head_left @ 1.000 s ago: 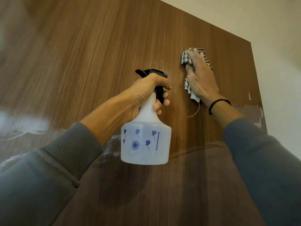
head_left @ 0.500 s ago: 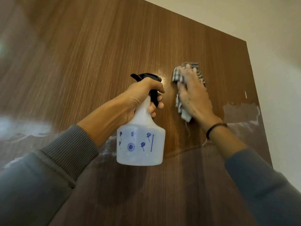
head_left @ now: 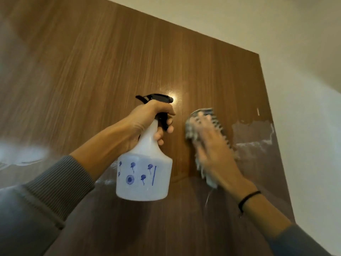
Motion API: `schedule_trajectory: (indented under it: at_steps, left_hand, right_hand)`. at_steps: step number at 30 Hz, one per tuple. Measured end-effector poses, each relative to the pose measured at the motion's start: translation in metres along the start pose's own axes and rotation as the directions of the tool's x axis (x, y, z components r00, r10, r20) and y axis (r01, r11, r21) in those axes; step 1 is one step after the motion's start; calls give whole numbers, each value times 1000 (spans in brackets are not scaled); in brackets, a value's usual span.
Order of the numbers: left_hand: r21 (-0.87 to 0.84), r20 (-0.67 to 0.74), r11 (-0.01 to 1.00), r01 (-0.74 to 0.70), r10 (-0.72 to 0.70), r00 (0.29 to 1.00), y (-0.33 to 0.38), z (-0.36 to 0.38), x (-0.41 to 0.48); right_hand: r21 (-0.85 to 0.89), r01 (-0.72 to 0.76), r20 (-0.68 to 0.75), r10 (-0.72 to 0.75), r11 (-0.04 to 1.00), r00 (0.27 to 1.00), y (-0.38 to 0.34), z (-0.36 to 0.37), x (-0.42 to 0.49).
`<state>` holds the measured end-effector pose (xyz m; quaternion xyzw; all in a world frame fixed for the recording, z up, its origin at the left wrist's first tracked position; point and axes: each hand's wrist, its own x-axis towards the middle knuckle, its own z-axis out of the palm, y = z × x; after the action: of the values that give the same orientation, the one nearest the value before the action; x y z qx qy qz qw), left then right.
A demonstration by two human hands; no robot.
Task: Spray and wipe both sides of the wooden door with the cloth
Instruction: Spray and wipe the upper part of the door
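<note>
In the head view, you are looking up at the wooden door (head_left: pixel 110 61), which is filling most of the frame from the near left across to its right edge, where the pale wall (head_left: pixel 304 126) is beginning.

Your left hand (head_left: pixel 147 122) is wrapping round the neck of the spray bottle (head_left: pixel 145 172), with its fingers curling onto the black trigger (head_left: pixel 164 119). The bottle is hanging upright and its nozzle is pointing at the wood just left of the cloth (head_left: pixel 193 119). Whether the bottle is touching the door, I cannot tell.

Your right hand (head_left: pixel 215 150) is lying flat with its fingers spread, pressing the checked cloth against the door to the right of the bottle. The hand is blurring, so how each finger is sitting is unclear. A loose thread (head_left: pixel 208 198) is dangling from the cloth's lower end. Pale glossy patches are showing near the right edge and at the far left; I cannot tell whether they are wet film or reflection.

What could be going wrong from here, as I judge it:
- Squeezing the trigger with the nozzle this close would be pooling liquid in one spot and sending runs down the wood.
- The cloth is bunching under your palm, so it could be slipping out or leaving unwiped strips, above all along the right edge.
- The bottle could be knocking the door as your arms are working side by side.
</note>
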<state>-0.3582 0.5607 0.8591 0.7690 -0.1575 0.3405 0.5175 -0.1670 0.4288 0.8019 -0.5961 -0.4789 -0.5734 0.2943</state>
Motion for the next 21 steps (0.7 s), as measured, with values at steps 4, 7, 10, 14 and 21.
schedule_trajectory:
  at_steps: [4, 7, 10, 14, 21]
  left_hand:
    - [-59, 28, 998, 34, -32, 999, -2, 31, 8]
    - [-64, 25, 997, 49, -48, 999, -6, 54, 12]
    - [-52, 28, 997, 60, -58, 998, -11, 68, 11]
    - [-61, 69, 993, 99, -95, 993, -18, 84, 11]
    - [-41, 23, 984, 171, -170, 985, -32, 129, 34]
  right_hand:
    - [42, 274, 191, -277, 961, 942, 17, -5, -54]
    - [21, 145, 123, -146, 989, 982, 55, -16, -70]
    - [99, -74, 25, 72, 992, 997, 81, -32, -81]
    - [244, -192, -85, 218, 951, 972, 92, -61, -91]
    - [327, -322, -199, 397, 889, 896, 109, -94, -65]
